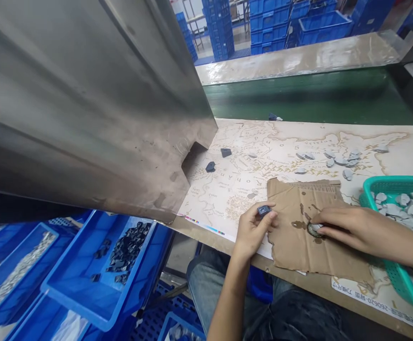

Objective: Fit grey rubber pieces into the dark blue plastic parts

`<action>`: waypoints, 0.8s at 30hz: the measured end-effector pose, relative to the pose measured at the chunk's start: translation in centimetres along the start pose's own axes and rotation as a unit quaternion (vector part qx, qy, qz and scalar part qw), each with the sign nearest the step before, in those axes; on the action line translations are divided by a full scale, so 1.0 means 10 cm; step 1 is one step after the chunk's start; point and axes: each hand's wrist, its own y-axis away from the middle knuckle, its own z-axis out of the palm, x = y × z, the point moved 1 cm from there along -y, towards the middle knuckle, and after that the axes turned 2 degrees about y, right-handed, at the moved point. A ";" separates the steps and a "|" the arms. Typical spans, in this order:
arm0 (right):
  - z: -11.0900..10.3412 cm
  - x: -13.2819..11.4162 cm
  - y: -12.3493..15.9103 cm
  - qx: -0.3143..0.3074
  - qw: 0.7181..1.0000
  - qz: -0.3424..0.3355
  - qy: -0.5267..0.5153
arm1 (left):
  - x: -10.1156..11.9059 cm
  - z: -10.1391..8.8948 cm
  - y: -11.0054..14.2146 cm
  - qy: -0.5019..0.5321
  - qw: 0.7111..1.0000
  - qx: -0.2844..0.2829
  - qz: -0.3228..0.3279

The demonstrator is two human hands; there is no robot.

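My left hand (254, 228) pinches a small dark navy plastic part (263, 210) between thumb and fingers, above the left edge of a torn cardboard sheet (291, 255). Over the middle of that sheet, my right hand (341, 226) has its thumb and fingers closed on a small grey piece (317, 227). This piece is at a small round dish (312, 231), partly covered by the fingers. Dark wet stains (298, 224) mark the cardboard around the dish.
A green basket (370, 189) full of grey pieces stands at the right. Loose grey pieces (340, 161) and two dark parts (225, 152) lie on the map-printed board (242, 180). Left are a large metal panel (121, 109) and blue bins (74, 293). Behind runs a green conveyor (309, 97).
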 end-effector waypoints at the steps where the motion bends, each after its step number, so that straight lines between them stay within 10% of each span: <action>1: 0.00 -0.01 0.00 0.000 1.000 -0.003 0.003 | 0.01 0.00 0.00 -0.007 1.000 0.004 0.002; 11: 0.00 0.02 0.02 -0.005 1.000 0.015 0.003 | 0.01 -0.02 0.04 -0.053 0.997 0.028 0.039; 24: -0.14 -0.24 -0.02 0.208 0.933 0.138 -0.258 | 0.08 0.45 0.40 -0.160 0.970 0.048 0.176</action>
